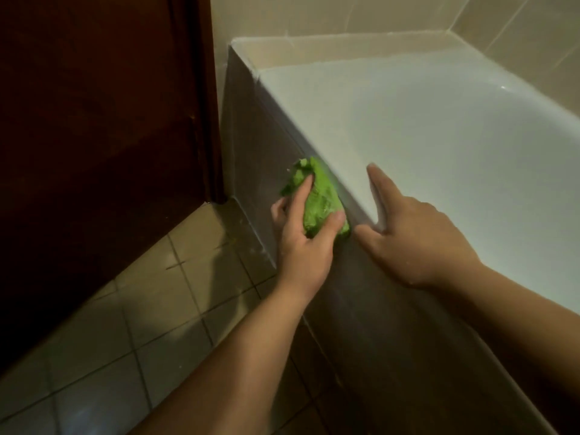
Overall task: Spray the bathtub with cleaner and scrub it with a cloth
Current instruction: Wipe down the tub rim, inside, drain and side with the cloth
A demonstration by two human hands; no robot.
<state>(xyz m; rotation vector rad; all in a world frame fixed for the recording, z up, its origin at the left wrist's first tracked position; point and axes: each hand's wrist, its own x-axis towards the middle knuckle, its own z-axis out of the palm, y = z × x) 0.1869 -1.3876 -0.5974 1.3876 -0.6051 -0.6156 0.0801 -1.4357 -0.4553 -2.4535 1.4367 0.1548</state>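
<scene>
We find no legible text, label, brand, number or sign — neither on the bathtub, the green cloth, nor the wall tiles.

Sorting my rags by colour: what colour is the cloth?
Bright green cloth, gripped in the left hand; head view.

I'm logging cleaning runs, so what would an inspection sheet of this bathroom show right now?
Surface: white tub, dark side panel.
Job's things: green cloth against the panel just below the rim; no spray bottle seen.
Clutter: nothing seen.
Hands: left hand grips the cloth; right hand rests open on the rim.
Cables: nothing seen.
Surroundings: dark door, tiled floor, beige wall tiles.
</scene>
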